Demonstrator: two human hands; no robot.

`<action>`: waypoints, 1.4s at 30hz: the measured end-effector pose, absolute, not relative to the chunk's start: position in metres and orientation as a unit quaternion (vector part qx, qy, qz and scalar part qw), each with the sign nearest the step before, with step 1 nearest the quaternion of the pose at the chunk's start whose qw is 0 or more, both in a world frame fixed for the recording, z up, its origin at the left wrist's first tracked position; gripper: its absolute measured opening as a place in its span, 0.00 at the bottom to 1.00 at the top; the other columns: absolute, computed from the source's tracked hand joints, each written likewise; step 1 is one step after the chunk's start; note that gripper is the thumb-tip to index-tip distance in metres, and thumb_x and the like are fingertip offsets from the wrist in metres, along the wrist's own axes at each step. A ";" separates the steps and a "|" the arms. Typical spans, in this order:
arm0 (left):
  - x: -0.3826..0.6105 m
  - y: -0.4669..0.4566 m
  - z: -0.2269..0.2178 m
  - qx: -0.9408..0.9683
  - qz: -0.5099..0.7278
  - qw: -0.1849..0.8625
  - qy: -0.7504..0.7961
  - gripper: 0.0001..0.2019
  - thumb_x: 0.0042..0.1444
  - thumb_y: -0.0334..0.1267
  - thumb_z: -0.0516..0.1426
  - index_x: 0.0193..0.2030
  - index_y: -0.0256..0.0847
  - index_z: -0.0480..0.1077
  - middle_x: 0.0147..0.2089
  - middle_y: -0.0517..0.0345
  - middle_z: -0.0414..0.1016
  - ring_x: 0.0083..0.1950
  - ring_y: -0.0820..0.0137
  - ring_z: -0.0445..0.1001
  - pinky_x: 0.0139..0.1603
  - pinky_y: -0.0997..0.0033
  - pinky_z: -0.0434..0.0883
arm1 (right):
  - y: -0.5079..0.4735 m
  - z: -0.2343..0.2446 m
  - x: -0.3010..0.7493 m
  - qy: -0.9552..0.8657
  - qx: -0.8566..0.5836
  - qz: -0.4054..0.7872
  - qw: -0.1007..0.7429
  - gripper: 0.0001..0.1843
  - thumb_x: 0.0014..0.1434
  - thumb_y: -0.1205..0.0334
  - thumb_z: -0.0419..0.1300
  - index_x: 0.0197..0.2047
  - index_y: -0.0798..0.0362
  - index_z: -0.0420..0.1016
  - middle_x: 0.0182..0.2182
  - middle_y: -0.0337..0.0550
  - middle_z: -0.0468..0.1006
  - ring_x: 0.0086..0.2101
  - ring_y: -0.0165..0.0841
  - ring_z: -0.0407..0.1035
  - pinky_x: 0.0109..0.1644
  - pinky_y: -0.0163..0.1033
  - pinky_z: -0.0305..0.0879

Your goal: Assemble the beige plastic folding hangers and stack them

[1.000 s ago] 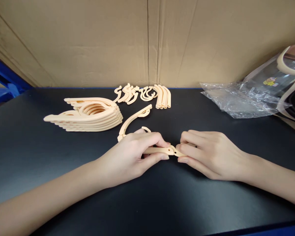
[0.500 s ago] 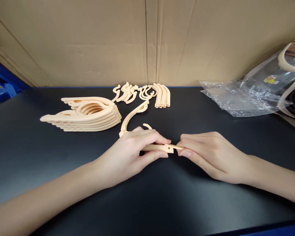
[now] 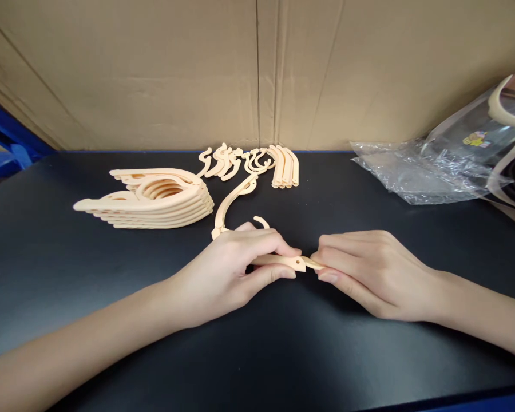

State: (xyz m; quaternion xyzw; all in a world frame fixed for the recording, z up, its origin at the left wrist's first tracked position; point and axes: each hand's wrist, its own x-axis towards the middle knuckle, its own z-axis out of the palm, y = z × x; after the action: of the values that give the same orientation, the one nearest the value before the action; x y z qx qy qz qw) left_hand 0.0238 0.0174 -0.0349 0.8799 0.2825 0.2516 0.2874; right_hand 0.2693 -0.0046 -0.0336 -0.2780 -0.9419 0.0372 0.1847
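Observation:
My left hand (image 3: 236, 266) is closed on a beige plastic hanger arm (image 3: 288, 261), pinched between thumb and fingers. The arm's end, with a small round hole, sticks out to the right. Against that end lies the tip of a thin beige hanger part (image 3: 313, 264), which my right hand (image 3: 373, 272) pinches. Most of this thin part is hidden in my right fingers. Beyond my left hand lies a curved hanger piece (image 3: 229, 207), its near end partly covered by the hand. A small curved tip (image 3: 261, 222) shows just behind my left fingers.
A stack of beige folded hangers (image 3: 163, 209) sits at the left of the black table (image 3: 257, 355). Along the back are loose hooks (image 3: 229, 163) and several curved arms (image 3: 285, 169). A clear plastic bag (image 3: 424, 171) lies at the right, before a cardboard wall (image 3: 154, 74).
The hanger arm in my left hand has turned a little, its holed end now tipping downward. The thin part in my right hand slopes more. Both hands stay nearly in place.

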 end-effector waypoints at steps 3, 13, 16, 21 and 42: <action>0.023 0.017 -0.036 0.878 0.254 0.289 0.286 0.05 0.65 0.38 0.57 0.42 0.43 0.75 0.34 0.62 0.79 0.38 0.70 0.76 0.41 0.74 0.70 | -0.005 -0.034 0.269 -0.946 -0.269 0.006 0.181 0.20 0.73 0.60 0.43 0.33 0.54 0.69 0.26 0.38 0.66 0.24 0.29 0.56 0.29 0.35 0.54; 0.025 0.016 -0.037 0.873 0.257 0.297 0.289 0.04 0.63 0.36 0.59 0.44 0.43 0.74 0.37 0.65 0.82 0.39 0.72 0.77 0.42 0.75 0.68 | -0.005 -0.037 0.270 -0.950 -0.251 -0.059 0.177 0.20 0.73 0.60 0.45 0.32 0.54 0.71 0.27 0.40 0.68 0.24 0.31 0.54 0.29 0.37 0.53; 0.024 0.017 -0.038 0.874 0.276 0.294 0.269 0.04 0.63 0.35 0.59 0.44 0.44 0.74 0.37 0.67 0.81 0.38 0.73 0.75 0.42 0.75 0.67 | -0.006 -0.036 0.269 -0.951 -0.240 -0.080 0.176 0.20 0.73 0.61 0.46 0.32 0.55 0.71 0.26 0.40 0.68 0.24 0.32 0.54 0.28 0.38 0.52; 0.023 0.016 -0.039 0.876 0.271 0.296 0.267 0.03 0.63 0.34 0.59 0.43 0.44 0.74 0.36 0.68 0.81 0.37 0.73 0.74 0.41 0.76 0.66 | -0.008 -0.035 0.269 -0.951 -0.231 -0.114 0.169 0.19 0.72 0.61 0.47 0.32 0.55 0.72 0.26 0.40 0.68 0.25 0.33 0.54 0.29 0.39 0.51; 0.022 0.014 -0.037 0.890 0.234 0.284 0.269 0.07 0.63 0.35 0.60 0.47 0.46 0.73 0.35 0.70 0.79 0.36 0.77 0.72 0.37 0.82 0.67 | -0.012 -0.033 0.270 -0.948 -0.181 -0.208 0.159 0.11 0.70 0.63 0.53 0.34 0.55 0.70 0.26 0.38 0.67 0.26 0.33 0.55 0.29 0.39 0.48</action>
State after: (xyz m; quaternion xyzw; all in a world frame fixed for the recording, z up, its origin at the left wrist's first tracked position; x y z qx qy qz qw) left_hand 0.0223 0.0144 -0.0370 0.8902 0.2694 0.2336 0.2835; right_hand 0.2704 -0.0122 -0.0332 -0.1812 -0.9480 -0.2080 0.1590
